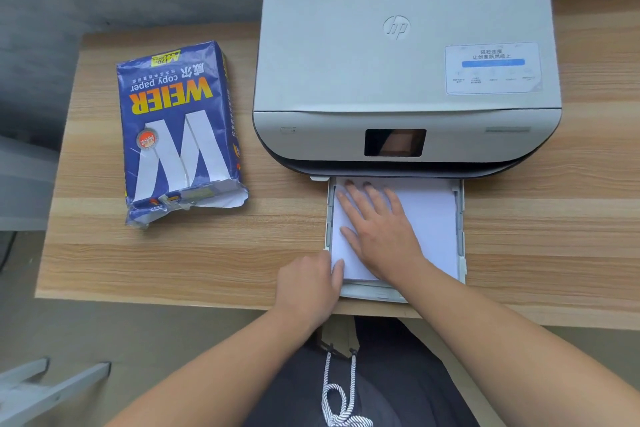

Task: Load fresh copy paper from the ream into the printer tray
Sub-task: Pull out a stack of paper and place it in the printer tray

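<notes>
A torn-open blue paper-wrapped ream [180, 135] lies on the wooden striped desk [86, 253] (label upside down). The left hand [308, 284] pinches the near-left corner of the white sheet stack [433, 218], which lies in the pale plastic pulled-out tray [461, 218]. The right hand [377, 229] presses flat on it, fingers spread, below the grey boxy printer [405, 55].

Right hand [377, 232] flat on tray paper [433, 218].
</notes>
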